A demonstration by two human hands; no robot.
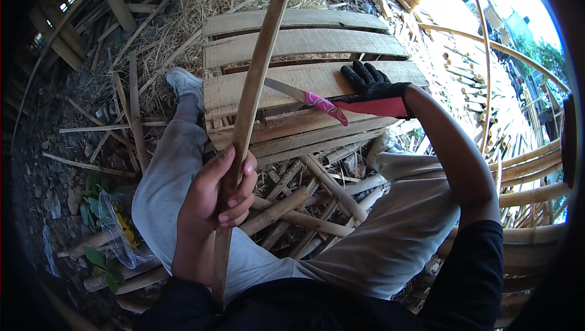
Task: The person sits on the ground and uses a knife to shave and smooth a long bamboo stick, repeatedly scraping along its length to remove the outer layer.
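Note:
In my bare left hand [222,188], a long flat bamboo strip [259,63] stands nearly upright, fingers wrapped round its lower part. The strip rises past the left side of a low slatted wooden table [304,44]. My right hand [372,90] wears a black and red glove and rests at the table's right side, fingers apart. Beside its thumb lies a knife [326,108] with a pink patterned handle, its blade pointing left and ending behind the strip. Whether the thumb touches the handle is hard to tell.
Loose bamboo pieces [277,210] lie between my legs, under the table's near edge. Straw [167,41] covers ground at the back left. A clear plastic bag [125,233] sits by green leaves at left. Bamboo poles [530,194] line the right, with cut pieces strewn beyond the table.

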